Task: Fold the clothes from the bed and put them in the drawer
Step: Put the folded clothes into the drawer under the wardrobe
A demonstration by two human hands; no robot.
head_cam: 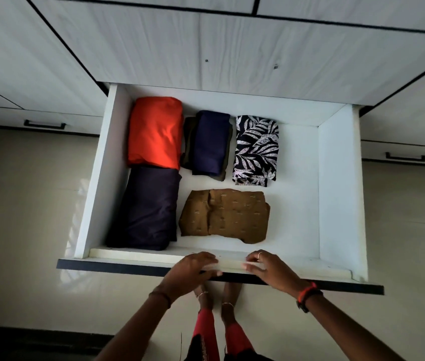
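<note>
A single view is being worked with here, carried on the person's head. It is tipped steeply down, almost straight down, and the drawer [336, 183] is looked into from its front edge, close in, filling the middle of the frame. The cabinet fronts [232, 48] are caught along the top, the feet [228, 295] right beneath the lens, and lines are bowed outward at the wide-angle margins.

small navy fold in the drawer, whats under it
Under the small navy fold lies an olive garment, showing along the fold's left, right and near edges. The rest of it, and anything below, is covered.
</note>
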